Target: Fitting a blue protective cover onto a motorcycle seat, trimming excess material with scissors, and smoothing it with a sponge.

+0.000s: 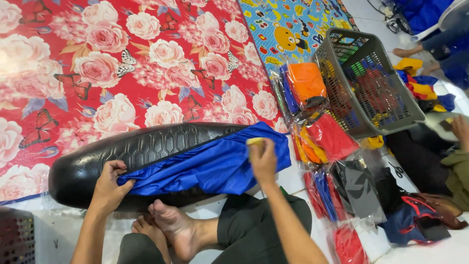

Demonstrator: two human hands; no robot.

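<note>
A long black seat (146, 146) with a hexagon pattern lies across the floor in front of me. A blue fabric cover (220, 164) is stretched over its right half. My left hand (110, 186) grips the cover's left edge against the seat. My right hand (263, 159) rests on top of the blue cover near the seat's right end and holds a small yellowish piece between its fingers. My bare feet (171, 227) lie crossed just below the seat.
A red rose-print mat (122, 63) spreads behind the seat. Bagged covers in orange, red, blue and black (332, 161) pile up at right beside a grey plastic basket (371, 88). Another person sits at the far right edge (454, 161). A dark crate (17, 237) stands at bottom left.
</note>
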